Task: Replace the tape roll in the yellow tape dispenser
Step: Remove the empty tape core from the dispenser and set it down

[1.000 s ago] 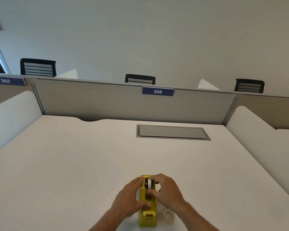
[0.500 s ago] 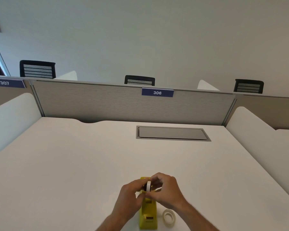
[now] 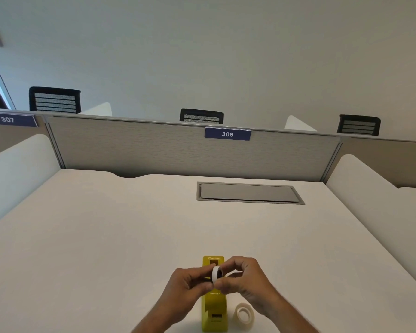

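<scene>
The yellow tape dispenser [image 3: 214, 308] stands on the white desk [image 3: 106, 236] near its front edge, long axis pointing away from me. Just above its middle, both hands pinch a small white ring with a dark inside, the old tape core [image 3: 217, 274], held upright. My left hand [image 3: 190, 284] grips it from the left, my right hand [image 3: 244, 280] from the right. A fresh translucent tape roll [image 3: 244, 316] lies flat on the desk just right of the dispenser, below my right wrist.
A grey cable hatch [image 3: 249, 193] is set into the desk at the back. A grey partition [image 3: 154, 150] with a blue "306" label [image 3: 227, 134] closes the far side; white side panels stand left and right. Black chair backs show beyond.
The white core has come up out of the dispenser; both hands rose with it and now hold it above the slot. My left hand left the dispenser's side.
</scene>
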Demonstrator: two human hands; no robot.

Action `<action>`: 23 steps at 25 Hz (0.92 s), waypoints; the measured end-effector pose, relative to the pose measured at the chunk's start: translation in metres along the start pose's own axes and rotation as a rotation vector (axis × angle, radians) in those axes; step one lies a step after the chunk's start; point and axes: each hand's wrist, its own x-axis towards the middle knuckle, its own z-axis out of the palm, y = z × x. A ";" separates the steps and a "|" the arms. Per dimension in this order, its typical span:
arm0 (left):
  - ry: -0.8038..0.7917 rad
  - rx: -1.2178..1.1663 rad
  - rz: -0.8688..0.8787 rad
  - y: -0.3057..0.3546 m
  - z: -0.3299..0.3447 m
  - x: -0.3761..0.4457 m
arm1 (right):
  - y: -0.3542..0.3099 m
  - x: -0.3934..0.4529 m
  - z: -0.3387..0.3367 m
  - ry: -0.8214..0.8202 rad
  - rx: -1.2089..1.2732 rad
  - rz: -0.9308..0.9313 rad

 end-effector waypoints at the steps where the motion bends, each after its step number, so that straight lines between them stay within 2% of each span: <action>1: 0.013 -0.034 -0.010 0.001 0.001 -0.001 | -0.001 -0.001 0.000 0.000 0.024 0.003; 4: 0.047 -0.148 -0.049 0.006 0.003 -0.004 | -0.004 -0.001 0.001 -0.008 0.080 0.002; 8: 0.017 -0.250 -0.080 0.012 0.003 -0.006 | -0.004 -0.003 0.000 -0.033 0.095 -0.052; 14: -0.013 -0.357 -0.161 0.020 0.006 -0.009 | -0.007 -0.002 0.001 -0.031 -0.041 -0.234; 17: -0.048 -0.400 -0.164 0.021 0.008 -0.010 | -0.005 -0.003 0.000 0.019 -0.124 -0.266; 23: -0.007 -0.424 -0.210 0.018 0.006 -0.012 | -0.003 -0.010 0.007 0.082 -0.177 -0.339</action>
